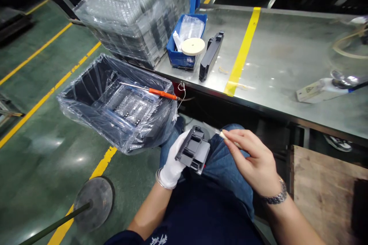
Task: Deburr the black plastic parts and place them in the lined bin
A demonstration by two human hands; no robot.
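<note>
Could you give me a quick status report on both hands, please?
Left hand, gloved, grips grey plastic part over lap. Right hand, bare, pinches small pale stick beside it. Nothing between them.

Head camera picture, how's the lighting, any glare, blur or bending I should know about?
Head view: overhead light glares off the steel table and the green floor; the table's straight edge bows, a wide-lens curve; the right edge smears, blurring the white tool; the gloved left hand, the grey plastic part it holds and the bare right hand are sharp and evenly lit.
</note>
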